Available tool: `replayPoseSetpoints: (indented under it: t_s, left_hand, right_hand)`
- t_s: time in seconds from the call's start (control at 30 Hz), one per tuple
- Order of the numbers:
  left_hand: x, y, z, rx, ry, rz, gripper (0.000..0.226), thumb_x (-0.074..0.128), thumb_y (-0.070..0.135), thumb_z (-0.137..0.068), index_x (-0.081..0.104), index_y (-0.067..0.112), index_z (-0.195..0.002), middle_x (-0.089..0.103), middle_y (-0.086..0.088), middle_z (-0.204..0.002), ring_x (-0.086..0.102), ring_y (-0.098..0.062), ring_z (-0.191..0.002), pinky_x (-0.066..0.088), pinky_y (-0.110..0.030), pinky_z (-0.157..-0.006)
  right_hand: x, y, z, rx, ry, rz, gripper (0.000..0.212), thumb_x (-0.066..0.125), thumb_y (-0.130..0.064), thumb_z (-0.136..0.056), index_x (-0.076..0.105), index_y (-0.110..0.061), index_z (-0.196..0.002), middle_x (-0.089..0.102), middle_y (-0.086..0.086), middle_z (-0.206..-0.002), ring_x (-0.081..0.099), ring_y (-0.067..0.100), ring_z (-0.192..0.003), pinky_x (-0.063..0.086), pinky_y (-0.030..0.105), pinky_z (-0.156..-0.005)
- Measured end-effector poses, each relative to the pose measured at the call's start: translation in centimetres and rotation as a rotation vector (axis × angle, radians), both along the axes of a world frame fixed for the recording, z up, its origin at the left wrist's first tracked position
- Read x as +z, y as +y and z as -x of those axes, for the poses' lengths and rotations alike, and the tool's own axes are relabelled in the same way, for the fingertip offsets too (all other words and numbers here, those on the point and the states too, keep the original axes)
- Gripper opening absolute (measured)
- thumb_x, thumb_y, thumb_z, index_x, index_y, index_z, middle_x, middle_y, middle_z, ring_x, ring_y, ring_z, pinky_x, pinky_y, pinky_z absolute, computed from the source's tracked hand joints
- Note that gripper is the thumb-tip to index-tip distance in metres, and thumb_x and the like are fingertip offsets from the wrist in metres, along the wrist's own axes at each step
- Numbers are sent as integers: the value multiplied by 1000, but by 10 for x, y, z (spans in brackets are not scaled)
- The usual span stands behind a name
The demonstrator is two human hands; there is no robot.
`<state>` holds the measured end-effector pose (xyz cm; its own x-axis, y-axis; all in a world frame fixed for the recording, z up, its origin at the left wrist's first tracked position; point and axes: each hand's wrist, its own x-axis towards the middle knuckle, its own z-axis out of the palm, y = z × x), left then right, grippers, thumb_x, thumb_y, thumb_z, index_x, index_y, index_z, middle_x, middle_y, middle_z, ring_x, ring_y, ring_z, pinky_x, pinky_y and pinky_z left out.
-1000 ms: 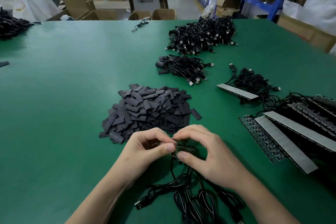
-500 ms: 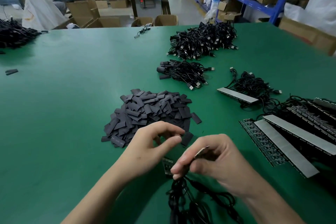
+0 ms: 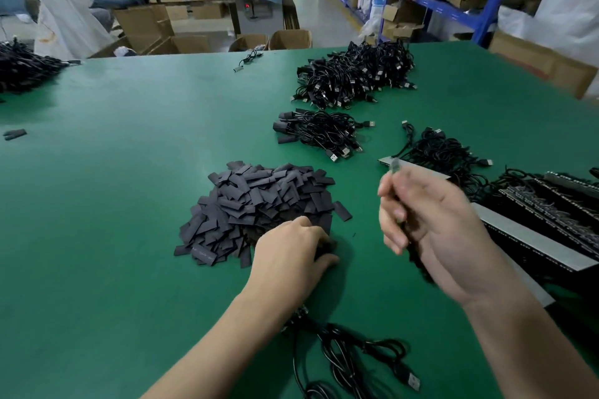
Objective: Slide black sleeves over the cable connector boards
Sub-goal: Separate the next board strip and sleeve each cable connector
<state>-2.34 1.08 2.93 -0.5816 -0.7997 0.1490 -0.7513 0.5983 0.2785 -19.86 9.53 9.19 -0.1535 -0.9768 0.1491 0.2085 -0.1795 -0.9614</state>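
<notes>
I was picking a sleeve. My left hand (image 3: 291, 253) sat bent-fingered on the sleeve pile (image 3: 259, 204), at its near edge; I couldn't tell if it held one. My right hand (image 3: 431, 230) gripped a cable (image 3: 418, 264), its board (image 3: 394, 167) poking up. Next, I guessed, a sleeve's mouth had to meet that board.

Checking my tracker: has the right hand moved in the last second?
Yes. The right hand, gripping a cable, went right, away from the sleeve pile toward the grey strips.
</notes>
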Motion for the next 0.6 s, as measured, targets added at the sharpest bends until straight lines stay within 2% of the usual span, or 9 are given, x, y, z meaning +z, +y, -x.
replayPoseSetpoints:
  t_s: [0.07, 0.13, 0.2, 0.27, 0.33, 0.43, 0.53, 0.6]
  left_hand:
    - [-2, 0, -2, 10, 37, 3, 27, 65, 54, -93, 71, 41, -115, 62, 16, -109, 61, -10, -104, 38, -24, -70]
    - [-2, 0, -4, -7, 52, 22, 21, 63, 48, -95, 72, 42, -113, 64, 17, -108, 61, -8, -102, 38, -23, -69]
    - [-3, -1, -7, -30, 36, 71, 21, 58, 43, -97, 73, 40, -112, 66, 17, -107, 63, -7, -101, 45, -23, -69]
    - [-3, -3, -11, -25, 61, 85, 21, 57, 40, -97, 75, 37, -109, 69, 18, -104, 65, -4, -97, 53, -26, -73]
    - [-2, -4, -17, -4, 194, -35, 14, 64, 38, -96, 76, 37, -103, 72, 21, -97, 65, 1, -89, 53, -22, -74]
    - [-3, -2, -29, -40, 455, -354, 9, 71, 30, -95, 77, 36, -92, 73, 23, -85, 65, 5, -76, 45, -10, -66]
    - [-5, 3, -38, -84, 539, -464, 16, 70, 23, -97, 75, 36, -90, 74, 17, -82, 66, -2, -72, 52, -18, -67]
    - [-8, 5, -40, -84, 573, -465, 16, 70, 22, -97, 75, 35, -91, 73, 14, -81, 67, -8, -73, 54, -23, -69]
  right_hand:
    - [-12, -4, 3, -7, 207, -149, 28, 54, -30, -102, 66, -20, -79, 41, -3, -62, 35, 10, -45, 31, 19, -42]
    - [-27, -8, 1, -18, 351, -269, 30, 53, -25, -106, 63, -17, -78, 39, -3, -61, 30, 8, -43, 24, 18, -40]
    - [-42, -11, -3, -67, 480, -333, 30, 55, -27, -105, 62, -16, -78, 38, -3, -61, 29, 8, -44, 25, 21, -43]
    - [-55, -12, -8, -97, 594, -335, 30, 60, -34, -102, 62, -15, -80, 38, -2, -62, 32, 12, -52, 28, 27, -53]
    - [-62, -12, -11, -94, 618, -322, 32, 66, -43, -96, 62, -14, -83, 47, 3, -66, 40, 15, -61, 32, 33, -63]
    - [-67, -11, -16, -66, 610, -312, 41, 67, -61, -82, 67, -21, -88, 69, 8, -80, 59, 17, -73, 45, 39, -72]
    - [-70, -12, -16, -71, 616, -320, 45, 65, -66, -77, 69, -24, -91, 71, -4, -79, 66, 14, -81, 52, 42, -81]
    - [-72, -12, -16, -35, 603, -326, 44, 64, -65, -79, 70, -23, -91, 66, -5, -73, 60, 10, -71, 49, 41, -72]
